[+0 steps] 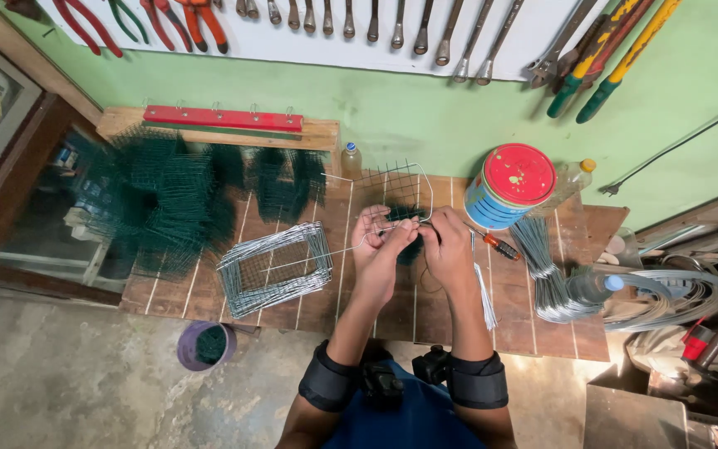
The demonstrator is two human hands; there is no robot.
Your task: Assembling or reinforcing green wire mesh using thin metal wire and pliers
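My left hand (378, 241) and my right hand (445, 245) meet over a wooden workbench (309, 303). Both grip a small wire mesh frame (392, 187) with a bent silver rim and a tuft of dark green wire mesh (405, 214) at its near edge. The left fingers pinch the frame's near rim. The right fingers close on the green tuft and the wire beside it. An orange-handled screwdriver (500, 246) lies just right of my right hand.
A stack of silver wire frames (276, 268) lies to the left. Piles of green mesh (176, 199) fill the bench's far left. A red-lidded tin (510, 185), wire bundles (546, 274) and wire coils (675, 299) sit right. Tools hang on the wall. A purple bucket (205, 345) stands below.
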